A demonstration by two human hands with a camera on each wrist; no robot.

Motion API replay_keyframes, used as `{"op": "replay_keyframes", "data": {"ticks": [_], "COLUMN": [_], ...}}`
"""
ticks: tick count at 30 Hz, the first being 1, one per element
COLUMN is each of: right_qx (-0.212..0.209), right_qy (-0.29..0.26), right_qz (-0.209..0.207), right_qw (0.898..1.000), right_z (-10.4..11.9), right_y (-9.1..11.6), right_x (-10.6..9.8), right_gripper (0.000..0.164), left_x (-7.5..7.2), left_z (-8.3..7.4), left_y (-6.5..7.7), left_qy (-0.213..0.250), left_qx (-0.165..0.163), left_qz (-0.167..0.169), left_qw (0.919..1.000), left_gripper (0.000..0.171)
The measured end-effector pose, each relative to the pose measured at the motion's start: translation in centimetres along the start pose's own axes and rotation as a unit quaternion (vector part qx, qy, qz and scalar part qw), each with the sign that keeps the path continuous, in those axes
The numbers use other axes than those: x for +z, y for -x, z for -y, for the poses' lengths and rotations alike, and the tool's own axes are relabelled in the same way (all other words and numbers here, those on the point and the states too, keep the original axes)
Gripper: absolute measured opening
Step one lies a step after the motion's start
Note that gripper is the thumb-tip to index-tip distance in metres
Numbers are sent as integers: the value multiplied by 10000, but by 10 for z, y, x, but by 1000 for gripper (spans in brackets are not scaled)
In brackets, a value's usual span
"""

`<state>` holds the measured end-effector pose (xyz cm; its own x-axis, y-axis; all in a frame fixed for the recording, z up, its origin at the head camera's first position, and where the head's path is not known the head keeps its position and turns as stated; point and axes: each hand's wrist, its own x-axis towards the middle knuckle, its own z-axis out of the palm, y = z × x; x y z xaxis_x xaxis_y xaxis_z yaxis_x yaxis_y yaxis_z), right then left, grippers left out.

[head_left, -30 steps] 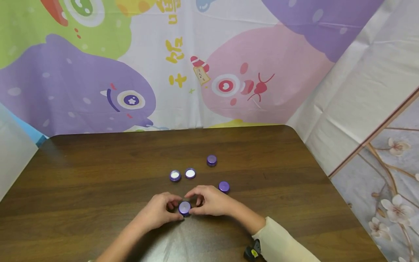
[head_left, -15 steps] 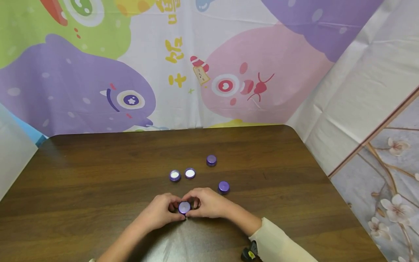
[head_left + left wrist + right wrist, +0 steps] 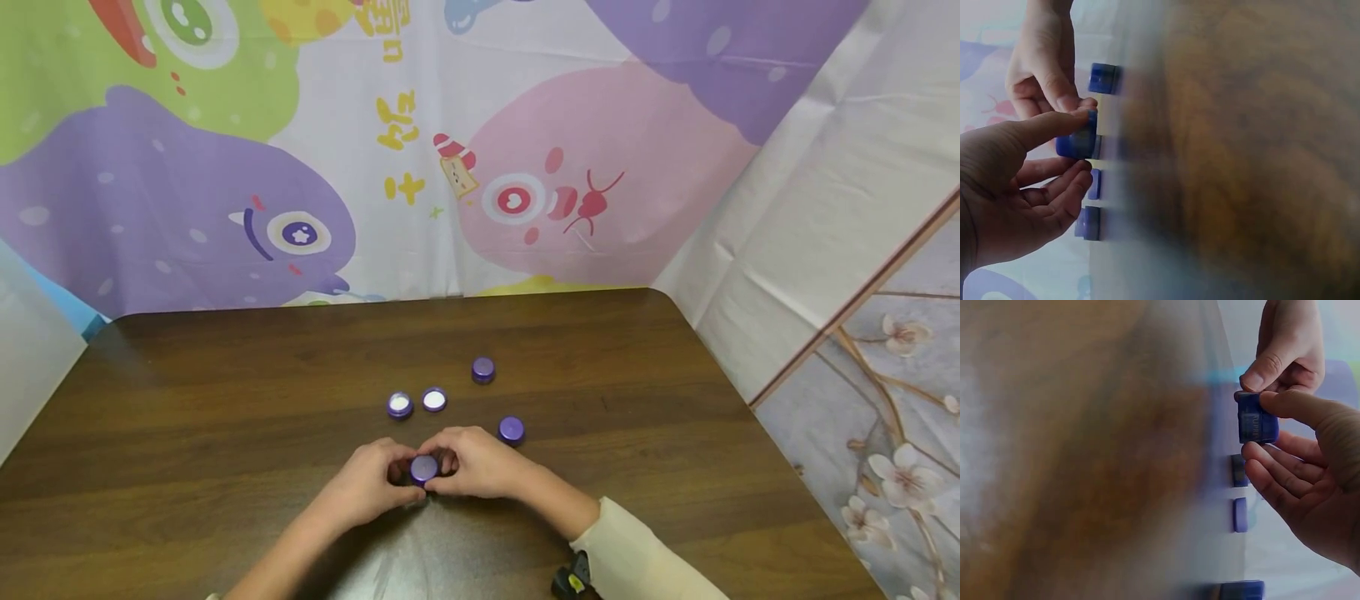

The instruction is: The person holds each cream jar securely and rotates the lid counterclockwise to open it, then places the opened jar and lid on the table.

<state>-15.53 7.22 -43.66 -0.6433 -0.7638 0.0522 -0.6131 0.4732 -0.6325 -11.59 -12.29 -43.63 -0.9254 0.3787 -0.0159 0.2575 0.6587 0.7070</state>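
Both hands hold one small round purple jar with a metallic lid [image 3: 423, 469], at the near middle of the table. My left hand [image 3: 367, 482] grips its left side between thumb and fingers. From the right, my right hand [image 3: 480, 465] pinches it, with the index fingertip at the far rim and the thumb at the near one. In the right wrist view the jar [image 3: 1257, 422] shows pale print on its side. The left wrist view has the jar [image 3: 1079, 140] between the left thumb and fingers, its lower part partly hidden by them.
Beyond the hands on the brown table [image 3: 225, 400] stand an open jar [image 3: 400, 405] with a white inside and, beside it, a white-faced purple disc [image 3: 434, 400]. Two lidded purple jars stand to the right, one farther [image 3: 483, 370], one near the right wrist [image 3: 512, 430]. A cartoon cloth [image 3: 420, 250] hangs behind.
My right index finger has come in to the jar, where a gap stood one second ago. The jar has shifted slightly away from me, held by both hands. The other jars stay put.
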Motion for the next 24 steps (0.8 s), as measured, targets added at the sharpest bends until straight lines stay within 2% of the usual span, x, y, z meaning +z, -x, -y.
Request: {"op": "replay_keyframes", "data": {"ticks": [6,13,19,24], "right_qx": [84,116,55,127], "right_qy": [-152,-203,-164,-192], "right_qz": [-161,-296,-429,-652], "right_qw": [9997,9993,9989,9976], "right_z": [5,11,15,18], "right_y": [0,-1,-1,-2], "right_x": [-8,-17,-21,-23], "right_gripper": [35,37,37,34], "left_x": [0,-2,-3,-4], "left_z": [-2,-6,-10,-12], "left_y": [0,-1,2,3], "left_qy": [62,3,-7,4], "left_qx": [131,122,68,195], "left_qz": [-422,-918,-1163,-1374], "left_qw": [9990,9957,9932,9903], "left_gripper": [44,40,37,33]}}
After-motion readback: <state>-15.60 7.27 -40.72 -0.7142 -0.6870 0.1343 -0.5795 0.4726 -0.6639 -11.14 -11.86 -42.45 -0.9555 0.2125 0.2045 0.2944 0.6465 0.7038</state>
